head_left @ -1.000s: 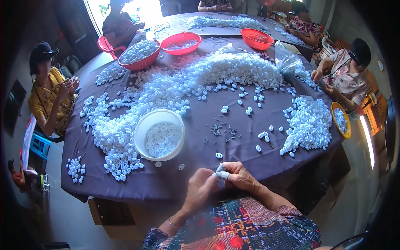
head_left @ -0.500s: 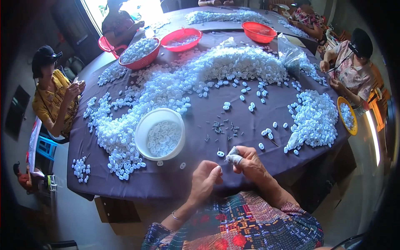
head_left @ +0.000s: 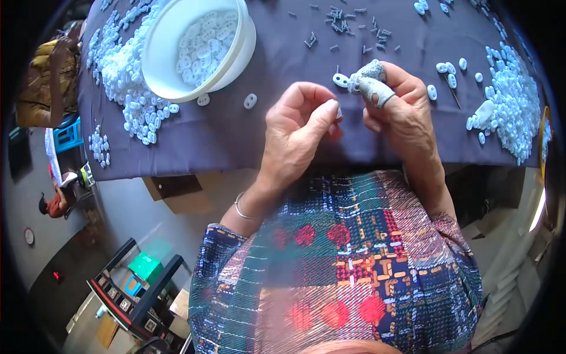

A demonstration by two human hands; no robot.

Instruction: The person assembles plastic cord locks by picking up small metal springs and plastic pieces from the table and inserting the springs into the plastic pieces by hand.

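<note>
My left hand [head_left: 299,127] is closed in a pinch above the table's near edge. A bit of white shows at its thumb tip, too small to name. My right hand [head_left: 407,112] has its fingers pressed together. Greyish-white wrapping [head_left: 372,85] covers its thumb and forefinger, and whatever lies between them is hidden. Right beside those fingertips is a white oval two-hole piece [head_left: 340,79] with a thin pin at its upper edge; whether they touch it I cannot tell. Beyond the hands lie several small dark metal pins [head_left: 342,23], scattered loosely.
A white plastic tub [head_left: 244,59] of two-hole pieces stands at the left, beside a heap of them [head_left: 132,76]. Another heap [head_left: 513,100] lies at the right. Loose pieces and a thin dark rod [head_left: 456,99] lie near my right hand. The dark tablecloth [head_left: 206,138] ends before my lap.
My view has tilted down and come closer, so the far table and the co-workers there have left the picture. Both hands keep about the same poses, slightly nearer each other.
</note>
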